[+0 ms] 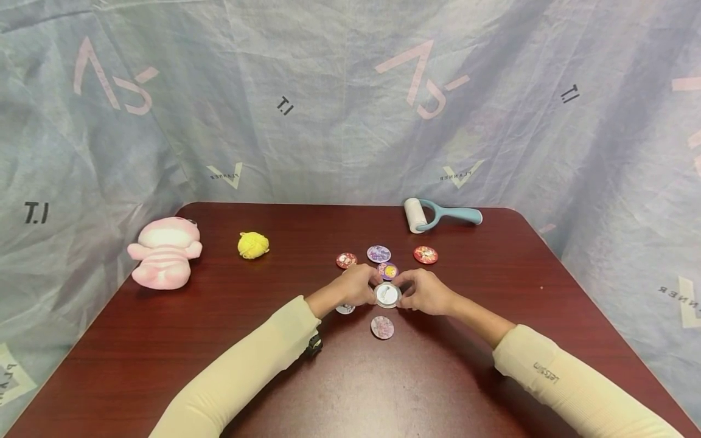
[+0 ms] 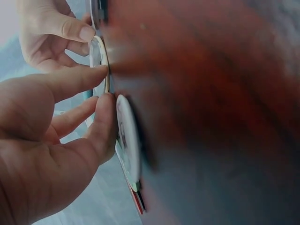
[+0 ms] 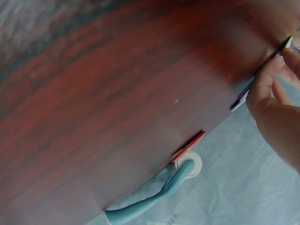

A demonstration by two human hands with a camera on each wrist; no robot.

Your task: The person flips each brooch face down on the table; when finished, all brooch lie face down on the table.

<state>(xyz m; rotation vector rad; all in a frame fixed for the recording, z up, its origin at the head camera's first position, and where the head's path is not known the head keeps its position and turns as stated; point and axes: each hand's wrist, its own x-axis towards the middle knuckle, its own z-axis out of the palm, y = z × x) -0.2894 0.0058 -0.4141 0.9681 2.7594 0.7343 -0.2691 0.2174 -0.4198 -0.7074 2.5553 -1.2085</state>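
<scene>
Both hands meet at a round pin badge [image 1: 387, 294] whose silvery back and pin face up in the head view. My left hand [image 1: 358, 286] pinches its left edge between thumb and fingers. On the opposite edge my right hand [image 1: 429, 293] grips the same badge, low over the table. A purple badge with a yellow figure [image 1: 388, 271] lies just beyond it. Nearer me is a pinkish-grey badge [image 1: 382, 327]. Partly hidden under the left hand sits a whitish badge [image 1: 345, 309], seen edge-on beside those fingers in the left wrist view.
Farther back lie a red badge [image 1: 346, 261], a lilac badge [image 1: 379, 253] and an orange-red badge [image 1: 425, 254]. Behind them is a lint roller [image 1: 442, 215] with a blue handle. A yellow yarn ball [image 1: 254, 245] and a pink plush toy [image 1: 166, 253] occupy the left side.
</scene>
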